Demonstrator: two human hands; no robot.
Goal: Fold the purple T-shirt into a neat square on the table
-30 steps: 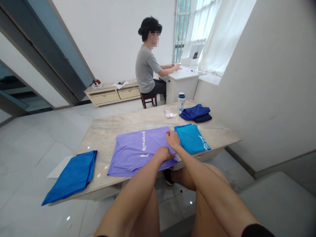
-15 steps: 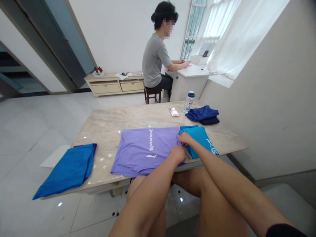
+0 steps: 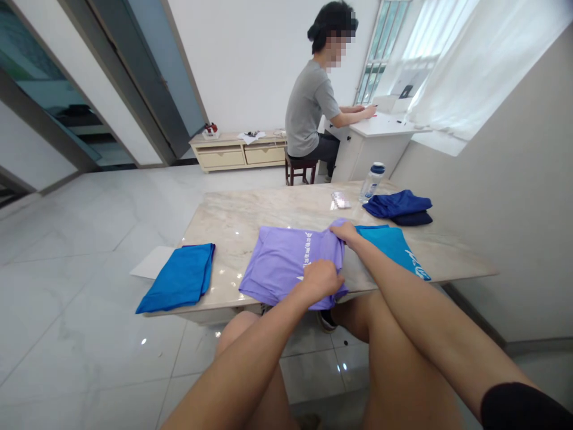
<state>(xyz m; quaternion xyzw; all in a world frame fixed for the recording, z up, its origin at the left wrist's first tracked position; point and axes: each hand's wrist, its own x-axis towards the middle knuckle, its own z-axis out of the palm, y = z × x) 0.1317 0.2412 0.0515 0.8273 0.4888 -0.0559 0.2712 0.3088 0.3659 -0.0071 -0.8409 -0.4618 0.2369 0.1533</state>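
Observation:
A purple shirt (image 3: 282, 257) with white print lies folded flat on the marble-patterned table (image 3: 268, 206), its right side lifted a little. My right hand (image 3: 344, 232) pinches the shirt's far right corner. Nearer the front edge, my left hand (image 3: 322, 278) is closed on the right side of the same shirt. Just right of it lies a folded turquoise garment (image 3: 389, 243) with white lettering. A folded blue garment (image 3: 181, 278) rests at the table's left end, over its front edge.
A phone (image 3: 341, 200), a water bottle (image 3: 372, 182) and dark blue clothing (image 3: 398, 206) lie toward the back right. Beyond the table, a person in a grey shirt (image 3: 308, 107) sits on a stool at a white desk (image 3: 380, 126). A low cabinet (image 3: 224, 156) stands by the wall.
The purple shirt's right edge has been raised and drawn leftward by both hands, covering part of the print. The whole view has shifted, so the scene sits farther right.

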